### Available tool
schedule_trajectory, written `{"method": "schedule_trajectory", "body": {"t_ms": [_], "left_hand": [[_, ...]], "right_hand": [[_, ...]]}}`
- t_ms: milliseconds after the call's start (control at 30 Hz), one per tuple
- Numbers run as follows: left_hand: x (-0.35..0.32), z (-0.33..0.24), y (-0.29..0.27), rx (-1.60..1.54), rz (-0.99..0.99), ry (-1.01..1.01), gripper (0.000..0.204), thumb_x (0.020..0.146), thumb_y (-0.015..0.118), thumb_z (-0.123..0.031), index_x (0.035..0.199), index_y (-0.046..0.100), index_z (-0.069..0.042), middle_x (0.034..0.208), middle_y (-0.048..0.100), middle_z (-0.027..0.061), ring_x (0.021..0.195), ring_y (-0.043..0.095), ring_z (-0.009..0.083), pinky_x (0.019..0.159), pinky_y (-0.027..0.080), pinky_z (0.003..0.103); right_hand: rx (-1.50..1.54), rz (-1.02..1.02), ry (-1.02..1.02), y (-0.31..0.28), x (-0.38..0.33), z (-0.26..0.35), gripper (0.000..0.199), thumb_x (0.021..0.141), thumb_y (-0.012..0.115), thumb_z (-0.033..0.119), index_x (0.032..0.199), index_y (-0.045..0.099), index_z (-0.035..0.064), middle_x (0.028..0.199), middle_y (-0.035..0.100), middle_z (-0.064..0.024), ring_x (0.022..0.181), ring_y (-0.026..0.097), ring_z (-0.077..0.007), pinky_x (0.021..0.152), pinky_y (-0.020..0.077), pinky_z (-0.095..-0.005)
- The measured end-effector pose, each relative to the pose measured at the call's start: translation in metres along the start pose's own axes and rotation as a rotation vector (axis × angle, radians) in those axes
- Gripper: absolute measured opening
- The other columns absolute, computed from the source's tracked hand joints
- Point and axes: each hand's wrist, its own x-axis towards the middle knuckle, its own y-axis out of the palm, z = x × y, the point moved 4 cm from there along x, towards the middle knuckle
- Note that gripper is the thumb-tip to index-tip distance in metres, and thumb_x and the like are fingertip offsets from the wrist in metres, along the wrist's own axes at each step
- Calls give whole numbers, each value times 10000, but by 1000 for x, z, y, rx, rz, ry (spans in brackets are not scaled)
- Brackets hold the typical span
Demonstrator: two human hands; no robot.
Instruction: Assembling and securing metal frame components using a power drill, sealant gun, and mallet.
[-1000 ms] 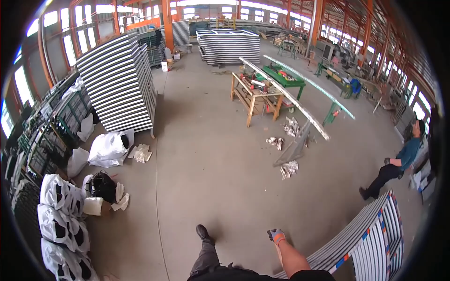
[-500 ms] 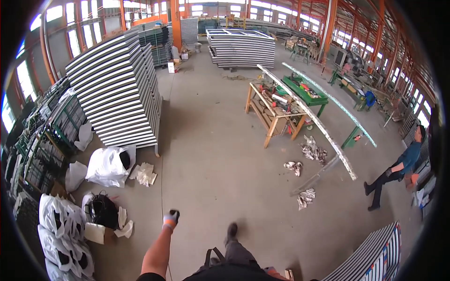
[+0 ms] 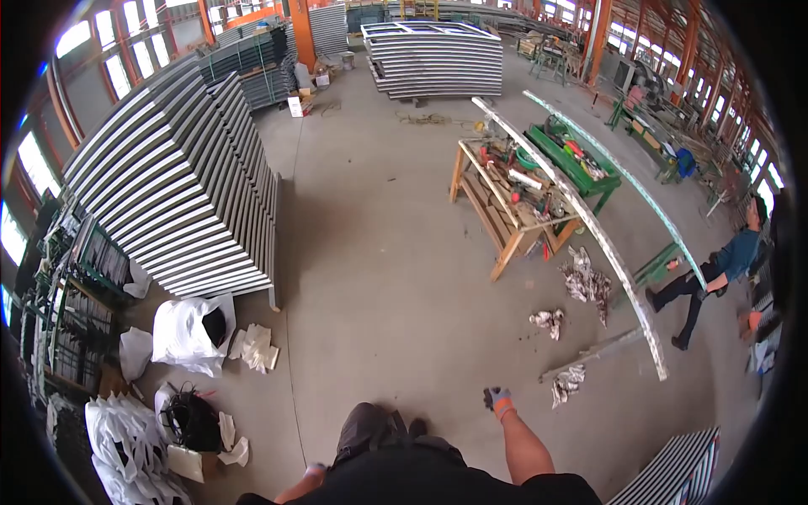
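R hand (image 3: 498,399), in a grey glove w/ orange cuff, hangs out in front over the bare floor (image 3: 387,328), nothing visible in its grasp. Fingers look loosely bent; exact opening too small to tell. R forearm (image 3: 530,450) comes up from the lower edge, bare below a dark sleeve, angled a bit left, hand at its far end and well clear of the body.

L hand (image 3: 315,472) sits low, close to the L hip, blurred and partly cut off from view by its angle; can't tell how far open or if it holds anything. L forearm (image 3: 296,488) only shows short, slanting up and right nr the bottom edge.

Nearest R hand: crumpled wrapping (image 3: 568,385) on the floor, to its right, apart from it. Beyond that, a long pale bar (image 3: 606,244) runs past the wooden bench (image 3: 507,255). Striped stack (image 3: 669,471) is lower R.

L hand's closest stuff: black bag (image 3: 192,419) and cream box (image 3: 186,463) on the floor to the L, w/ white bundles (image 3: 126,446) beside them.

Co-worker (image 3: 736,257) is far R, nr the end of the teal bar (image 3: 633,166); contact unclear.
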Motion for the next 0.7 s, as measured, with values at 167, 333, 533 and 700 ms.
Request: {"method": "schedule_trajectory", "body": {"t_ms": [167, 333, 533, 700], "left_hand": [[45, 38, -54, -171, -34, -29, 204, 858, 603, -225, 995, 671, -90, 911, 696, 179, 843, 683, 310, 709, 548, 480], [169, 143, -189, -1402, 23, -708, 180, 927, 560, -263, 938, 662, -116, 812, 689, 116, 712, 662, 267, 561, 504, 495], [403, 212, -539, 29, -525, -164, 270, 929, 489, -267, 977, 679, -82, 1091, 665, 184, 936, 655, 366, 799, 547, 451], [503, 100, -839, -979, -712, -58, 167, 910, 582, -208, 913, 698, -87, 808, 681, 9, 693, 588, 82, 596, 451, 262]], "right_hand": [[34, -12, -301, 44, 117, 164, 123, 920, 620, 151, 893, 665, 40, 727, 659, -78, 515, 591, -177, 432, 455, -303], [67, -4, 8, 90, 164, 168, 191, 913, 629, 236, 930, 681, 52, 701, 661, -107, 490, 594, -197, 413, 441, -322], [11, 97, 331, 181, 138, 221, 191, 880, 678, 232, 896, 676, 42, 676, 644, -117, 499, 598, -208, 400, 428, -330], [-435, 182, 264, 227, 164, 292, 249, 885, 672, 283, 909, 686, 36, 647, 634, -116, 480, 582, -203, 417, 434, -340]]}}
